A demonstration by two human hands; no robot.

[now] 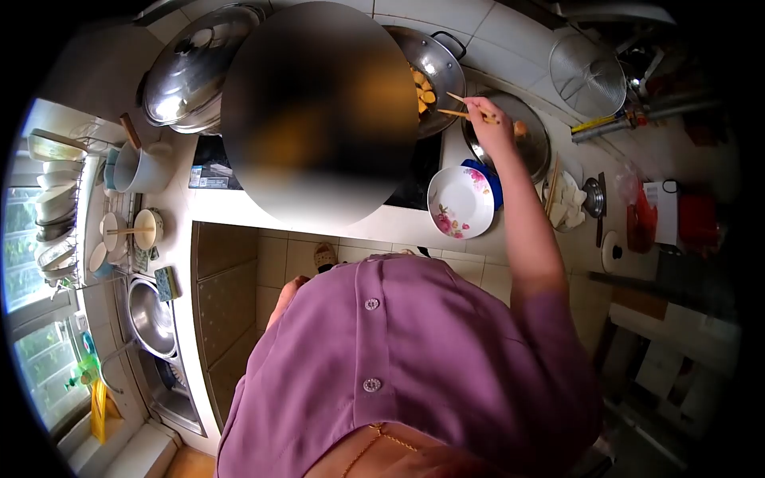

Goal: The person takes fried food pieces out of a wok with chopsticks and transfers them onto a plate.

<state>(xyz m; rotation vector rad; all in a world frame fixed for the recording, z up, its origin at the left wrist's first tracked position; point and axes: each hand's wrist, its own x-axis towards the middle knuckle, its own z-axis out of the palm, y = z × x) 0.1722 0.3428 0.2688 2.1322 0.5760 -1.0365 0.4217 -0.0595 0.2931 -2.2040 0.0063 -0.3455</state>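
Note:
My right hand is closed around a pair of chopsticks, whose tips point left toward a metal wok. Yellow-orange chunks of food lie in the wok, and a large blurred patch covers its left part. Below my right hand stands a white bowl with pink flowers, with something blue under its edge. Behind the wrist lies a round metal lid or pan. My left hand hangs low beside the purple shirt, which hides much of it; its fingers cannot be made out.
A large lidded pot stands at the back left. Along the left run a sink with a metal basin, a sponge and a dish rack. A wire strainer hangs at the right, above a dish of white pieces.

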